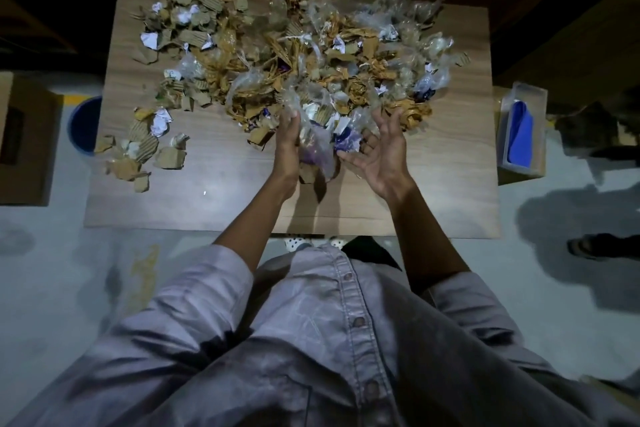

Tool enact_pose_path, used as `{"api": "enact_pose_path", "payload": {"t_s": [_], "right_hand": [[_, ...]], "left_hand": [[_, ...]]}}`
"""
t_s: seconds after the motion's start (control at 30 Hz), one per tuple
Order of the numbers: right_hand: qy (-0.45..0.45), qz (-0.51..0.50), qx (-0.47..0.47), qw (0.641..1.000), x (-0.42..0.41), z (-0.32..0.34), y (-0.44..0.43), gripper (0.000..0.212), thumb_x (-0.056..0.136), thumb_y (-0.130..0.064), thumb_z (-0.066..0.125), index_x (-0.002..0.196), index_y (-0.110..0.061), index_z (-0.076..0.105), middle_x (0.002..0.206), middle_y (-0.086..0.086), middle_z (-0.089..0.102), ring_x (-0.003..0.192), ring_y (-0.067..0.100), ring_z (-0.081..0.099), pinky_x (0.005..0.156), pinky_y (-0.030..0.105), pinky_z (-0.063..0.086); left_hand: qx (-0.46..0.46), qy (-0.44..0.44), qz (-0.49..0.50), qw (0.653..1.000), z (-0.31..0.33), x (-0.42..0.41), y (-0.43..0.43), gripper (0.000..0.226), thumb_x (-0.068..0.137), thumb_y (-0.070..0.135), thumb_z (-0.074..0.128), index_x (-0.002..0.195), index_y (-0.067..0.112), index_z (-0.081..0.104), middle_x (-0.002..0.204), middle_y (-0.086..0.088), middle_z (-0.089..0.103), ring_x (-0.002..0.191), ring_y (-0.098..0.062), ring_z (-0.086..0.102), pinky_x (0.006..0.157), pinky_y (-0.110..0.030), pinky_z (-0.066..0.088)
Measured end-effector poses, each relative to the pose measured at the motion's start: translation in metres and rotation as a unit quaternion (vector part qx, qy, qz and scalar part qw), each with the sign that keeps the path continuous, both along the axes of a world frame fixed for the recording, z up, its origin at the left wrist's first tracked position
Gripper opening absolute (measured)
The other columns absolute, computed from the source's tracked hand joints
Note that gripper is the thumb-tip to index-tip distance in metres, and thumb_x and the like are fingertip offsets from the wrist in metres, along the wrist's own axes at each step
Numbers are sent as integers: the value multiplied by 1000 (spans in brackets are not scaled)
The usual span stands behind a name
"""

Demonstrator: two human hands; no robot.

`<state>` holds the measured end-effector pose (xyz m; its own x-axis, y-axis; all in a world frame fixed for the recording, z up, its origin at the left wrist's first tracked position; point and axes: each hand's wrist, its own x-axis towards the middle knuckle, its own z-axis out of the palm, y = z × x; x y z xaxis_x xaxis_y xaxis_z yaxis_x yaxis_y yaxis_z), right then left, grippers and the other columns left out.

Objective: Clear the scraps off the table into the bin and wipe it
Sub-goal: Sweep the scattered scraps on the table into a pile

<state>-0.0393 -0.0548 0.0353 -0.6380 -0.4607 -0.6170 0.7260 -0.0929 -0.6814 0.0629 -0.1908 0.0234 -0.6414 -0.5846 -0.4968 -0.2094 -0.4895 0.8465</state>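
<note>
A wide heap of scraps [277, 55], torn cardboard, crumpled paper and clear plastic, covers the far half of the wooden table [214, 198]. My left hand [287, 146] and my right hand [377, 152] face each other above the near edge of the heap. Between them sits a bunch of plastic and purple wrapper scraps [325, 146]. The left palm presses against the bunch with straight fingers. The right hand is palm up, fingers spread, touching the bunch at its side. A blue bin [85, 128] stands on the floor left of the table.
A clear box holding a blue cloth [519, 135] sits off the table's right edge. A cardboard box [24, 139] stands at far left beside the bin. A smaller scrap cluster [142, 146] lies at the table's left. Another person's foot [588, 246] is at right.
</note>
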Motion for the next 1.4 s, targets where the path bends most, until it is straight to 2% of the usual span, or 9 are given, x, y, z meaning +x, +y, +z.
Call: {"api": "enact_pose_path", "payload": {"t_s": [0.1, 0.23, 0.4, 0.53, 0.77, 0.87, 1.0, 1.13, 1.4], "right_hand": [[82, 38, 153, 984, -7, 2, 23, 74, 100, -77, 26, 151, -29, 50, 155, 11, 51, 138, 30, 51, 106, 67, 47], [249, -58, 400, 880, -10, -31, 62, 68, 101, -64, 25, 133, -15, 62, 130, 9, 66, 122, 31, 58, 110, 51, 44], [235, -31, 191, 953, 27, -67, 75, 67, 104, -47, 30, 160, -11, 32, 168, 8, 30, 147, 10, 30, 121, 31, 28], [203, 9, 129, 971, 40, -69, 60, 124, 77, -91, 54, 166, -14, 15, 175, 2, 6, 154, 8, 16, 118, 13, 26], [274, 95, 124, 949, 38, -59, 28, 114, 80, -93, 40, 166, -22, 15, 175, 2, 6, 155, 9, 12, 126, 35, 19], [334, 144, 233, 902, 40, -60, 28, 87, 96, -73, 49, 166, -33, 17, 175, 1, -6, 161, 20, -5, 128, 49, 18], [448, 316, 321, 772, 62, -49, 14, 91, 95, -69, 57, 166, -38, 10, 172, 1, -23, 156, 28, -26, 122, 70, 4], [551, 428, 300, 651, 80, -39, -13, 85, 96, -64, 58, 165, -35, 18, 174, 5, -16, 158, 30, -21, 120, 72, -4], [572, 503, 266, 591, 111, -34, -69, 82, 94, -62, 61, 163, -35, 25, 174, 5, -4, 159, 27, -9, 121, 66, 7]], "left_hand": [[-88, -44, -15, 995, -24, 12, 9, 97, 83, 77, 55, 163, 40, 13, 172, 11, -3, 157, -9, 1, 126, -56, 15], [-108, -71, 60, 990, -25, 26, 38, 94, 93, 60, 58, 164, 30, 5, 171, 7, -18, 147, 5, -8, 129, -44, 5], [-30, -63, 110, 991, -46, 21, 65, 112, 77, 52, 72, 165, 22, 9, 171, 0, -7, 158, -16, 5, 128, -47, 15], [-70, -25, 85, 994, -54, 4, 76, 104, 81, 39, 67, 165, 21, 8, 171, -1, -2, 157, -14, 6, 128, -46, 17], [-90, 2, 23, 996, -53, -4, 86, 98, 86, 48, 66, 165, 23, 13, 171, 0, 10, 153, -11, 18, 127, -44, 22], [-116, -25, 49, 992, -52, 18, 73, 102, 80, 60, 65, 164, 27, 18, 171, 4, 9, 157, -14, 13, 128, -48, 18], [-165, -68, 71, 981, -42, 50, 53, 86, 85, 68, 64, 158, 43, 27, 167, 9, 16, 154, -31, 21, 125, -52, 23], [-182, -95, 106, 973, -32, 86, 31, 81, 89, 60, 62, 159, 39, 27, 166, 8, 19, 152, -15, 15, 124, -46, 22], [-229, -164, 145, 948, -26, 138, -10, 75, 97, 51, 59, 161, 28, 29, 167, 0, 23, 153, -19, 16, 111, -27, 13]]}}
